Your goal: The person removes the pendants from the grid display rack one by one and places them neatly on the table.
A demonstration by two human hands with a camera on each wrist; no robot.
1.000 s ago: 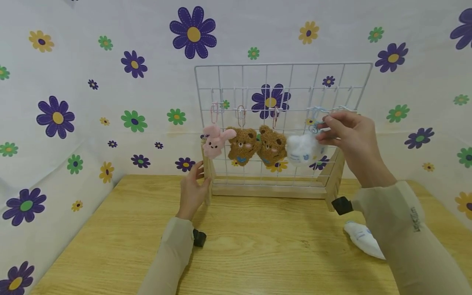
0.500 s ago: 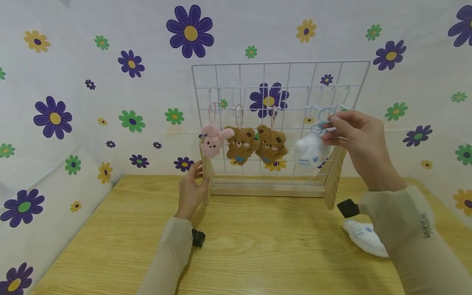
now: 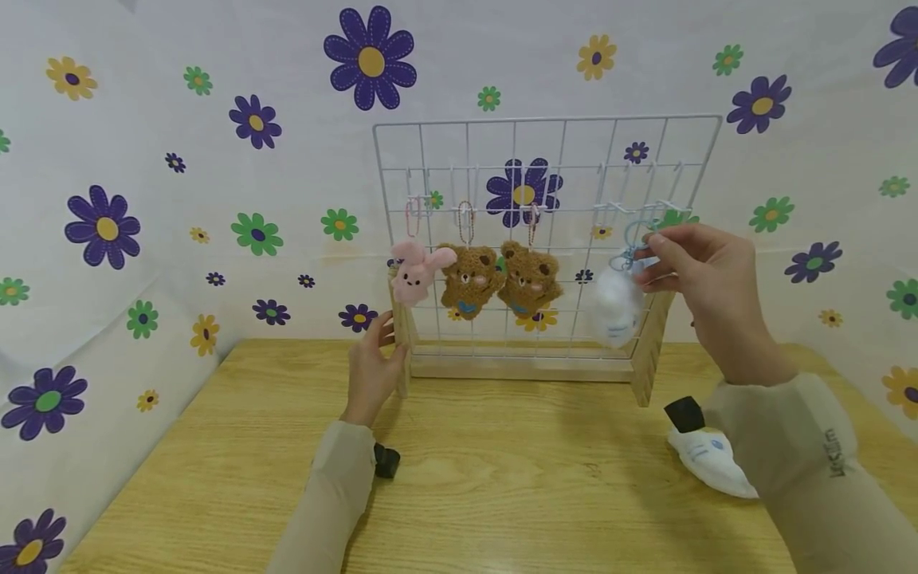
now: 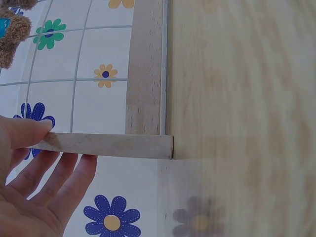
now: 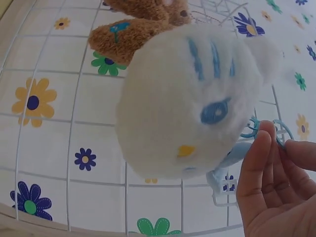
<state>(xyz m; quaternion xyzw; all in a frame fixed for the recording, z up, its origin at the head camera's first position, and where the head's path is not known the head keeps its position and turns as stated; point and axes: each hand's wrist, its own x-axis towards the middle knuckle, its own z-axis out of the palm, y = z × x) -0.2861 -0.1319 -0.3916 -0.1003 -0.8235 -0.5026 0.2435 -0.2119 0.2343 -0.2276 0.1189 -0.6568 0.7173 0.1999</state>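
Observation:
My right hand [image 3: 720,291] pinches the light-blue ring [image 3: 634,231] of a white plush cat keychain between thumb and fingers. The white plush cat [image 3: 615,307] hangs below it, in front of the right part of a white wire grid rack [image 3: 545,120]. Up close in the right wrist view, the plush cat [image 5: 163,103] shows a blue eye, blue whiskers and a yellow nose. Whether the ring touches a hook is unclear. On the other side, my left hand [image 3: 371,375] grips the rack's wooden side post [image 4: 108,144], thumb on one face, fingers on the other.
A pink plush rabbit [image 3: 414,279] and two brown plush bears, one left [image 3: 469,281] and one right [image 3: 529,279], hang from the rack. White hooks [image 3: 611,208] stick out at its right. Another white plush [image 3: 710,462] lies on the wooden table [image 3: 502,478], partly behind my right sleeve.
My right hand has shifted slightly right and down with the ring. The plush cat has swung right, dropped lower and turned its face aside. My left hand keeps its grip on the post.

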